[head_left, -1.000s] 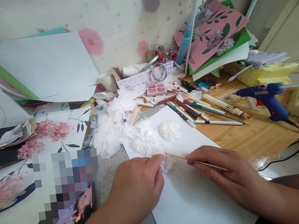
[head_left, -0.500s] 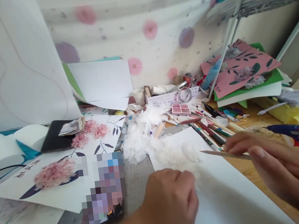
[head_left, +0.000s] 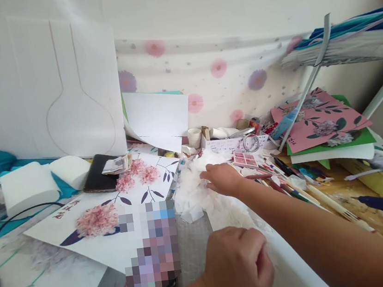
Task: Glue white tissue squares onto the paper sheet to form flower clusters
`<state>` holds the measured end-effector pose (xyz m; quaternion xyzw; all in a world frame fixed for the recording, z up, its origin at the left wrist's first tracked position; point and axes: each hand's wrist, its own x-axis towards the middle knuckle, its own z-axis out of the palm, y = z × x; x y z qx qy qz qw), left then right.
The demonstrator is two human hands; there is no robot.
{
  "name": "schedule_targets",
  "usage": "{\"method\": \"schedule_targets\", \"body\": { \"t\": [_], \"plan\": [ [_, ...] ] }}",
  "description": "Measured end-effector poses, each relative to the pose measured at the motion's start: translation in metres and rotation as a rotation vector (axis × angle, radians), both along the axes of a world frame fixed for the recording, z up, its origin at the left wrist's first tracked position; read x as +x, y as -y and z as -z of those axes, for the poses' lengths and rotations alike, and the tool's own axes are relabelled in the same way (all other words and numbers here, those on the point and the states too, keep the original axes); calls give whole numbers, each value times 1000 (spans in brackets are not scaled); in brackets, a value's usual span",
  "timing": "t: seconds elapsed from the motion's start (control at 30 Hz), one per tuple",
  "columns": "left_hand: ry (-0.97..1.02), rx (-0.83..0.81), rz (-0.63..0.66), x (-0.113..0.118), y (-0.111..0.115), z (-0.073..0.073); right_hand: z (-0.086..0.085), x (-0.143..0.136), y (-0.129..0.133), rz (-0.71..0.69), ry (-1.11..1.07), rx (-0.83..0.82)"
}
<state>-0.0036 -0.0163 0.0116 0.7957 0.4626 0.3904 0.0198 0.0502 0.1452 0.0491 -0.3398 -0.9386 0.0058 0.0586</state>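
White tissue scraps (head_left: 188,192) were seen in the head view, heaped by the far end of the white paper sheet (head_left: 293,266); a ruffled tissue cluster (head_left: 233,210) was apparently already formed there, with many scraps left loose. The right hand (head_left: 222,179) was stretched to the heap, fingers slightly parted; the left hand (head_left: 239,263) was curled nearer; whether either was clamped on anything could not be told

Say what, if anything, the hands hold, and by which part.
Cannot tell: the left hand is curled, hiding any hold; the right hand is at white scraps, its grip unclear.
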Motion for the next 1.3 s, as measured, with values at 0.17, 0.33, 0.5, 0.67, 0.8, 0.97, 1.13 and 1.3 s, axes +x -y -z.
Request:
{"method": "schedule_targets", "body": {
  "t": [0.17, 0.33, 0.5, 0.67, 0.8, 0.97, 1.13, 1.3],
  "plan": [
    [371, -124, -253, -19, -15, -15, -19, 21, 19, 128, -162, -142],
    [674, -343, -162, -29, -32, -24, -31, 70, 62, 203, -402, -484],
    [691, -678, 169, -17, -28, -20, -24, 107, 96, 303, -578, -691],
    [684, -846, 116, -5, -21, -15, -31, 152, 118, 253, -842, -781],
    [575, -964, 115, 1, -20, -10, -24, 189, 126, 95, -1152, -759],
    [246, -864, 20, 6, -21, -1, -10, 197, 136, 184, -939, -508],
    [153, -783, -26, 6, -23, 3, -8, 182, 150, 54, -810, -409],
    [75, -708, -5, 6, -23, 5, 2, 172, 153, -24, -627, -334]
  ]
}}
